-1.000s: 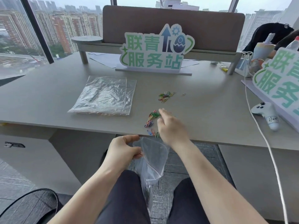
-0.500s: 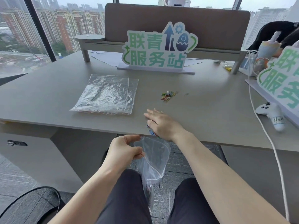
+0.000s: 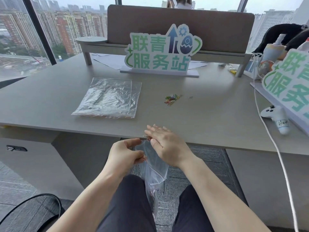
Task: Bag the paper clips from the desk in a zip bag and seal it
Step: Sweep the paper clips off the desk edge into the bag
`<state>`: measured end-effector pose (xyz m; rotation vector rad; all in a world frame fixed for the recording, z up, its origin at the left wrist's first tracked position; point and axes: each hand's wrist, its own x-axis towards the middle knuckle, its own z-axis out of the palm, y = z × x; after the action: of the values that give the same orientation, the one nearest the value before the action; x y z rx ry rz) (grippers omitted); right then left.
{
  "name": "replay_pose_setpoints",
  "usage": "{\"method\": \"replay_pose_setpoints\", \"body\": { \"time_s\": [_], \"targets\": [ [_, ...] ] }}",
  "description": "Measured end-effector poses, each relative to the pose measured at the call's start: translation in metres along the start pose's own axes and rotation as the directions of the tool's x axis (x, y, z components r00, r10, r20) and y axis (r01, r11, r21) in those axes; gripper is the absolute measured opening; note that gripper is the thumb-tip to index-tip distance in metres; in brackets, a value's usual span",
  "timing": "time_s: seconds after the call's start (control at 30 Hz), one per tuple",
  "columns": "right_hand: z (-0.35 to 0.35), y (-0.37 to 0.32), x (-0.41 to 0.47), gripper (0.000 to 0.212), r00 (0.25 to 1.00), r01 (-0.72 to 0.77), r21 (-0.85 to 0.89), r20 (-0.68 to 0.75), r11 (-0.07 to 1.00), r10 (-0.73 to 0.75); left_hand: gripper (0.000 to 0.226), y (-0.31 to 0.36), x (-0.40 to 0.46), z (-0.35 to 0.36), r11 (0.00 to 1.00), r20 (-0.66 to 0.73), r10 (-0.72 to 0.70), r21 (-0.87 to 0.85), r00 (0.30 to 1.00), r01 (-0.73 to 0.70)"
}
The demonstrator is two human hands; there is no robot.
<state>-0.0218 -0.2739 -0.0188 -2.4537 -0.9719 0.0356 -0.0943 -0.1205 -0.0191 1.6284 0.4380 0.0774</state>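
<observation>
Paper clips (image 3: 147, 137) now reach the desk (image 3: 209, 118) edge, swept there by a flat, open right hand (image 3: 164, 143) since a second ago; the left hand (image 3: 124, 154) pinches the zip bag (image 3: 155, 166) mouth below. Another cluster (image 3: 172, 99) lies mid-desk, unbagged.

1. Desk (image 3: 209, 118): plain grey-beige top.
2. Paper clips (image 3: 172, 99): mixed green, yellow, red, blue.
3. Zip bag (image 3: 155, 166): clear, colourless.
4. Stack of bags (image 3: 108, 97): clear, with a reddish edge at the bottom.
5. Sign (image 3: 163, 52): white, green characters, dark blue arrow and egg.
6. Controller (image 3: 275, 116): white, black buttons.
7. Cable (image 3: 275, 148): white.
8. Partition (image 3: 217, 30): brown.
9. Trousers (image 3: 127, 206): dark.
</observation>
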Motion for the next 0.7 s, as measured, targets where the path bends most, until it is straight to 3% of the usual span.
{"method": "replay_pose_setpoints", "body": {
  "time_s": [0.2, 0.33, 0.4, 0.47, 0.7],
  "targets": [
    [0.005, -0.014, -0.023, 0.046, 0.995, 0.031, 0.081, -0.096, 0.996, -0.023, 0.045, 0.0, 0.0, 0.001, 0.999, 0.004, -0.009, -0.031, 1.0, 0.009],
    [-0.003, -0.019, -0.034, 0.04, 0.966, -0.051, 0.395, -0.213, 0.917, 0.146, 0.047, 0.001, -0.002, 0.001, 0.999, -0.003, -0.014, -0.044, 1.0, 0.014],
    [-0.011, -0.011, -0.028, 0.041, 0.921, -0.103, 0.458, -0.291, 0.883, 0.259, 0.049, 0.001, -0.002, 0.0, 0.999, -0.005, -0.019, -0.046, 1.0, 0.019],
    [-0.022, 0.003, -0.015, 0.045, 0.882, -0.195, 0.411, -0.323, 0.891, 0.342, 0.049, 0.002, -0.003, 0.0, 0.999, -0.007, -0.025, -0.046, 1.0, 0.024],
    [-0.043, 0.075, 0.045, 0.061, 0.845, -0.509, 0.047, -0.161, 0.859, 0.509, 0.048, 0.003, -0.003, -0.001, 0.998, -0.009, -0.043, -0.045, 0.999, 0.042]
  ]
}}
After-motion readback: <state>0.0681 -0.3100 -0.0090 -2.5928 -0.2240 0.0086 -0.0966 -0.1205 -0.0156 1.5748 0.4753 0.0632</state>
